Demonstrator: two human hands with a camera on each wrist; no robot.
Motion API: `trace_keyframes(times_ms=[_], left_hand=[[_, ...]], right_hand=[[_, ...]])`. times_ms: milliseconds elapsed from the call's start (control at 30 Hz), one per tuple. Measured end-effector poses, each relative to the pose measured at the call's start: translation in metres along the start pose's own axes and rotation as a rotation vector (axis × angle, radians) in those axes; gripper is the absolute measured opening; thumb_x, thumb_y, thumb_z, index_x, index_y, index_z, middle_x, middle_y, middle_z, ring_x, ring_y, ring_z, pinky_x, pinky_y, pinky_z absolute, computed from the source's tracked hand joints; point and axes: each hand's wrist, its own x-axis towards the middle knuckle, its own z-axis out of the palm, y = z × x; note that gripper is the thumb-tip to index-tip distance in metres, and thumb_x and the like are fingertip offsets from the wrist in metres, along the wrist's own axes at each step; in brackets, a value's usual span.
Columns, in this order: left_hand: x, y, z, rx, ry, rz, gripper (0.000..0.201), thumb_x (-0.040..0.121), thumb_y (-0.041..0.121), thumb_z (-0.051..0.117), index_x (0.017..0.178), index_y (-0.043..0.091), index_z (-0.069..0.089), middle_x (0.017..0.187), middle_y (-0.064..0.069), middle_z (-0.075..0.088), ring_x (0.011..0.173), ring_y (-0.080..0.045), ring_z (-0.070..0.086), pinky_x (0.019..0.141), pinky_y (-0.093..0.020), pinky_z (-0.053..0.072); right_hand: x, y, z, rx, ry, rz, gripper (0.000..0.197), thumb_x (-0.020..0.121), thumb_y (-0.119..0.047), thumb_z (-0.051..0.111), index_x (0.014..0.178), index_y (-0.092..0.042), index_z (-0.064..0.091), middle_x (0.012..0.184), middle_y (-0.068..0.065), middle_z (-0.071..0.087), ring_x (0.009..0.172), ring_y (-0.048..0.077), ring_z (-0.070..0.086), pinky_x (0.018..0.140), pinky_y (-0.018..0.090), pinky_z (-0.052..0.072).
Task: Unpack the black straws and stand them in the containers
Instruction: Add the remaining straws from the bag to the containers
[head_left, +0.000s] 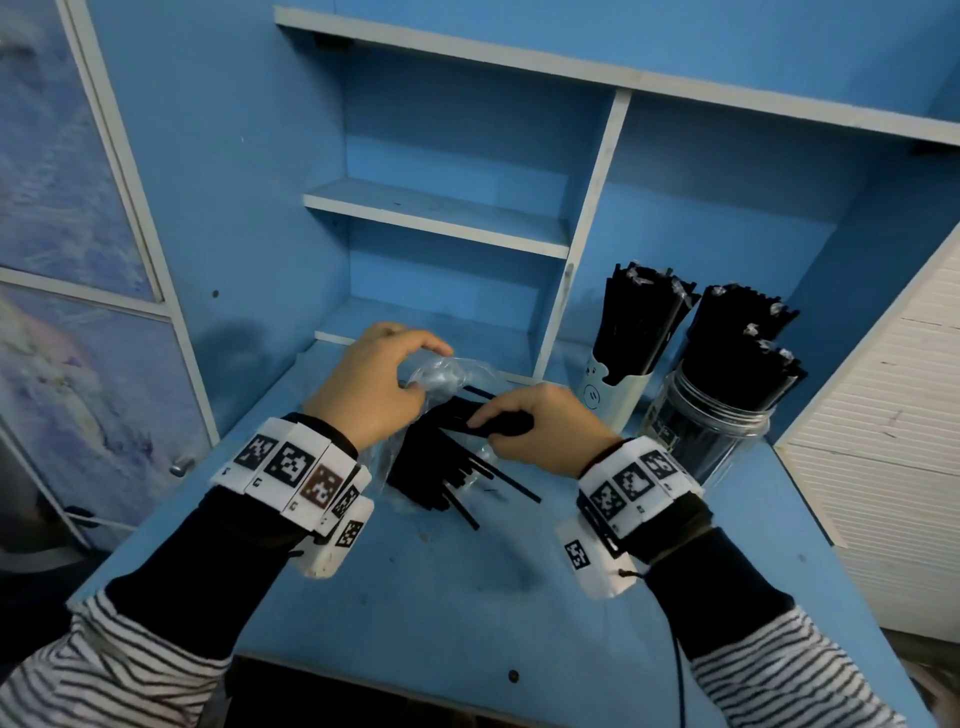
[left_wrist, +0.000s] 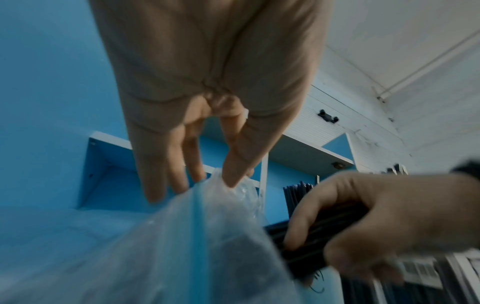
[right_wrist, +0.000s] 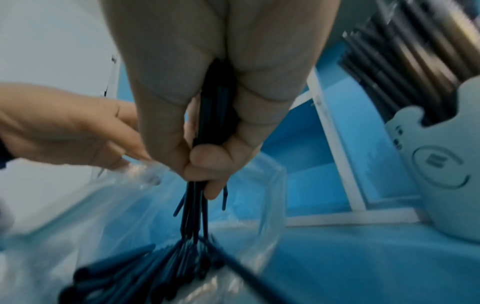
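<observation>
A clear plastic bag (head_left: 441, 376) lies on the blue desk with a bundle of black straws (head_left: 436, 462) spilling from it. My left hand (head_left: 374, 384) pinches the bag's top edge (left_wrist: 223, 185) between thumb and fingers. My right hand (head_left: 535, 426) grips a bunch of the straws (right_wrist: 215, 115) in its fist, their far ends still in the bag (right_wrist: 130, 205). A white cup with a smiley face (head_left: 613, 395) and a clear jar (head_left: 711, 426) stand at the right, both packed with upright black straws.
The blue desk (head_left: 467, 587) has a hutch with shelves (head_left: 441, 218) behind the hands. A white slatted cabinet (head_left: 893, 441) stands at the right, a cupboard door with a knob (head_left: 179, 467) at the left. A cable (head_left: 678, 665) hangs from my right wrist.
</observation>
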Motion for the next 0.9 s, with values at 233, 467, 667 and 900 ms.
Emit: trace_keyframes(times_ms=[233, 467, 667, 900], left_hand=[[-0.008, 0.043, 0.033, -0.001, -0.204, 0.216, 0.060, 0.075, 0.012, 0.069, 0.129, 0.033, 0.052, 0.128, 0.013, 0.053, 0.118, -0.002, 0.047, 0.099, -0.018, 0.035], [0.007, 0.064, 0.078, 0.080, -0.291, 0.262, 0.038, 0.074, 0.022, 0.075, 0.107, 0.027, 0.058, 0.096, 0.012, 0.064, 0.088, -0.007, 0.058, 0.071, -0.012, 0.043], [0.015, 0.067, 0.096, -0.130, -0.174, 0.111, 0.012, 0.088, 0.027, 0.066, 0.076, 0.025, 0.068, 0.063, 0.003, 0.062, 0.060, -0.012, 0.056, 0.056, -0.027, 0.039], [0.024, 0.067, 0.097, -0.291, -0.082, -0.032, 0.029, 0.089, 0.044, 0.063, 0.069, 0.024, 0.061, 0.061, 0.000, 0.053, 0.057, -0.017, 0.047, 0.059, -0.030, 0.037]], right_hand=[[-0.033, -0.006, -0.050, -0.020, -0.064, 0.045, 0.030, 0.079, -0.011, 0.067, 0.095, -0.034, 0.075, 0.066, -0.017, 0.065, 0.049, 0.003, 0.055, 0.054, 0.017, 0.049], [-0.057, -0.011, -0.071, -0.020, -0.105, 0.009, 0.029, 0.082, -0.010, 0.066, 0.100, -0.031, 0.075, 0.065, -0.019, 0.062, 0.052, 0.004, 0.056, 0.055, 0.014, 0.047], [-0.073, -0.018, -0.092, -0.103, 0.162, -0.064, 0.039, 0.086, -0.032, 0.069, 0.124, -0.035, 0.062, 0.105, -0.014, 0.068, 0.086, 0.000, 0.062, 0.076, 0.012, 0.048], [-0.071, -0.011, -0.079, 0.089, 0.512, 0.030, 0.025, 0.093, -0.035, 0.057, 0.105, -0.013, 0.058, 0.092, -0.003, 0.063, 0.076, 0.010, 0.060, 0.065, 0.017, 0.048]])
